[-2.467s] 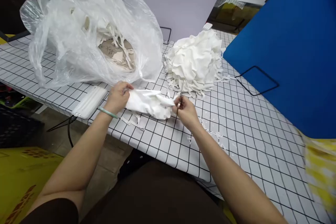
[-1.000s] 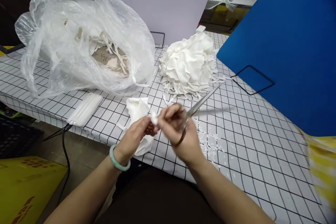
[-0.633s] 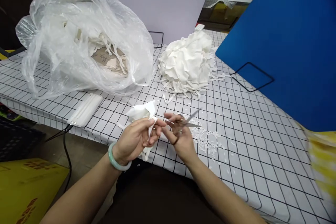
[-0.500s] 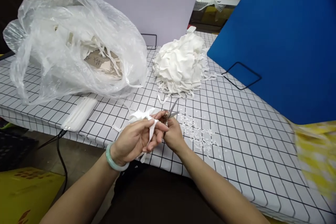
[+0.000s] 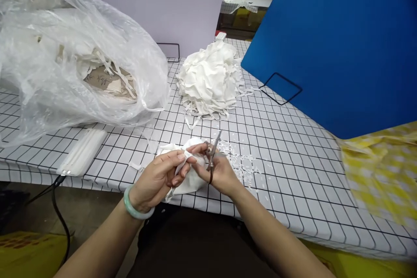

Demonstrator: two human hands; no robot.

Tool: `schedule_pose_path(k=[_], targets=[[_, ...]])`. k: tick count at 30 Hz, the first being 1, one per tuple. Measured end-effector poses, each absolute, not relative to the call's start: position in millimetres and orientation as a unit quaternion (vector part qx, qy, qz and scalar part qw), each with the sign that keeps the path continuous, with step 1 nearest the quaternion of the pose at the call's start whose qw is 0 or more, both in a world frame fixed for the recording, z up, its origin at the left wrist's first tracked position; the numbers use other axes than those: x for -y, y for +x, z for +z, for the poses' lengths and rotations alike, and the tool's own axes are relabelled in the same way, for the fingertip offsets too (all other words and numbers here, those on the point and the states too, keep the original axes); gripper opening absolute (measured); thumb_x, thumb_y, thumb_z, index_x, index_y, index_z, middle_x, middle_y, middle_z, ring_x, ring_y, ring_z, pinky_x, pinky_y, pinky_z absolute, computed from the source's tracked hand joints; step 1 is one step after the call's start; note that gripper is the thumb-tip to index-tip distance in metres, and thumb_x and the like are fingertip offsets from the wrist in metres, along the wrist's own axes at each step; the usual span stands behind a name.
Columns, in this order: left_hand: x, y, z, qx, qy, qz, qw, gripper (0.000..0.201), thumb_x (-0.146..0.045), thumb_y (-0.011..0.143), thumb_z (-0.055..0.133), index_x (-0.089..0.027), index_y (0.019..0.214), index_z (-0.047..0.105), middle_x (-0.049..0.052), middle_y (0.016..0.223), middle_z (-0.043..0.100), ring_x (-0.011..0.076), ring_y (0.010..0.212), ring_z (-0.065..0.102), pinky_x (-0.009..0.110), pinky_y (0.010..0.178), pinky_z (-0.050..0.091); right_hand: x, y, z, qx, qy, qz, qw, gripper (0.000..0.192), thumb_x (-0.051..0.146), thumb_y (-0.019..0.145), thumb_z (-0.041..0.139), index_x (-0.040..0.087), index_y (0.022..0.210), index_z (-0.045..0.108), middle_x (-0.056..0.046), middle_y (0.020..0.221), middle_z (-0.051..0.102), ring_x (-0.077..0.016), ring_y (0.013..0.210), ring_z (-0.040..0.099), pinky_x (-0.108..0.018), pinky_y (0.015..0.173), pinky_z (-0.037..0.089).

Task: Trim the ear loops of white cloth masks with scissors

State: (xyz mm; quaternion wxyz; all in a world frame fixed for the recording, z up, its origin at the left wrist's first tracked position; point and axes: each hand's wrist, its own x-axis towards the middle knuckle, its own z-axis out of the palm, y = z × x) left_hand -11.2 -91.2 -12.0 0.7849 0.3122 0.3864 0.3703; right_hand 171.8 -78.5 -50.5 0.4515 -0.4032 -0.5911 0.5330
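Near the table's front edge my left hand point(image 5: 164, 175) pinches a white fabric strap between thumb and fingers. My right hand point(image 5: 219, 168) keeps a pair of scissors point(image 5: 213, 150) in its grip, blades pointing up and away; its thumb and fingertips also meet the strap beside my left fingers. A white fabric piece point(image 5: 192, 182) lies under both hands, partly hidden by them. Small white clippings point(image 5: 243, 163) are scattered right of the scissors. Farther back stands a heap of white fabric pieces with straps point(image 5: 208, 78).
A large clear plastic bag point(image 5: 137, 39) with pale pieces inside fills the left. A white corded device point(image 5: 83, 152) lies at the front left edge. Blue point(image 5: 325, 52) and pale lilac panels point(image 5: 156, 4) stand behind, and yellow checked cloth point(image 5: 374, 173) lies at right.
The view has shifted right. My right hand has turned, with the scissors more upright and my fingers brought to the strap. More of the white fabric piece shows beneath my hands.
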Motion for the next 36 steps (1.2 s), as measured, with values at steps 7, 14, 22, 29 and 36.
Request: schedule_pose_path(k=[7, 14, 22, 29, 36], targets=[[92, -12, 3, -0.423, 0.443, 0.416, 0.672, 0.025, -0.039, 0.088, 0.070, -0.016, 0.083, 0.077, 0.006, 0.085, 0.058, 0.0121, 0.068, 0.052, 0.022, 0.057, 0.047, 80, 137, -59, 0.429, -0.425, 0.611, 0.511, 0.030, 0.037, 0.070, 0.081, 0.022, 0.078, 0.056, 0.002, 0.076, 0.060, -0.0149, 0.070, 0.056, -0.028, 0.068, 0.048], [80, -26, 22, -0.438, 0.391, 0.573, 0.572, 0.021, -0.031, 0.086, 0.069, -0.019, 0.070, 0.075, 0.008, 0.102, 0.063, 0.0143, 0.076, 0.058, 0.026, 0.070, 0.056, 69, 84, -47, 0.389, -0.326, 0.712, 0.486, 0.032, 0.031, 0.062, 0.079, 0.024, 0.079, 0.054, 0.005, 0.073, 0.058, -0.0139, 0.068, 0.057, -0.028, 0.070, 0.051], [87, 23, -8, -0.406, 0.368, 0.551, 0.629, 0.022, -0.032, 0.087, 0.068, -0.016, 0.074, 0.076, 0.007, 0.109, 0.060, 0.0143, 0.086, 0.060, 0.024, 0.077, 0.054, 95, 134, -67, 0.415, -0.415, 0.636, 0.501, 0.023, 0.026, 0.070, 0.072, 0.023, 0.086, 0.057, 0.004, 0.073, 0.057, -0.0119, 0.063, 0.052, -0.025, 0.060, 0.045], [89, 26, -23, -0.434, 0.411, 0.491, 0.634, 0.027, -0.037, 0.094, 0.061, -0.016, 0.078, 0.071, 0.007, 0.106, 0.058, 0.0101, 0.066, 0.047, 0.025, 0.055, 0.039, 110, 163, -74, 0.493, -0.455, 0.610, 0.422, 0.023, 0.033, 0.076, 0.074, 0.022, 0.089, 0.058, 0.001, 0.083, 0.062, -0.0153, 0.072, 0.057, -0.029, 0.066, 0.047], [101, 36, -40, -0.427, 0.649, 0.456, 0.435, 0.028, -0.026, 0.103, 0.044, -0.018, 0.088, 0.066, 0.011, 0.104, 0.056, 0.0248, 0.107, 0.053, 0.034, 0.081, 0.047, 115, 229, -53, 0.714, -0.507, 0.382, 0.296, 0.033, 0.051, 0.081, 0.074, 0.022, 0.074, 0.059, -0.002, 0.070, 0.061, -0.0196, 0.069, 0.056, -0.036, 0.072, 0.044]])
